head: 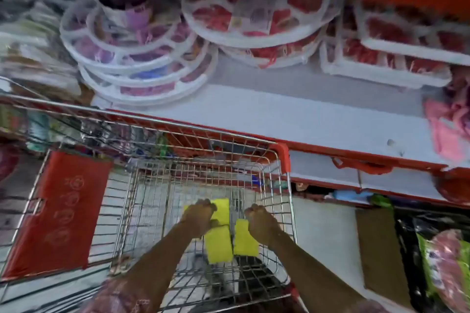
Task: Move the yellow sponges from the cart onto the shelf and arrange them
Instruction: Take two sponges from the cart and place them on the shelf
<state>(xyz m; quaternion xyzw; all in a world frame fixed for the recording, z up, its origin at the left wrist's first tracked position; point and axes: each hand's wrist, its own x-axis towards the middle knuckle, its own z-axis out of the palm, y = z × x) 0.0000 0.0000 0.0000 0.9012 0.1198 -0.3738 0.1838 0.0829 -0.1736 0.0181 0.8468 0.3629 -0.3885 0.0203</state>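
Observation:
Three yellow sponges lie on the floor of the wire cart [284,160]: one at the back [221,211], one in front of it [219,244], one to the right [244,239]. My left hand [199,217] reaches down and its fingers close over the back sponge. My right hand [262,223] is curled on the upper edge of the right sponge; whether it grips the sponge is unclear. The grey shelf [292,114] with a red front edge runs beyond the cart.
Round white-rimmed packages [142,58] and red-filled ones [254,23] crowd the back of the shelf. Pink goods [447,124] lie at its right end. A red flap [58,213] covers the cart's left section. Packaged items [442,262] sit lower right.

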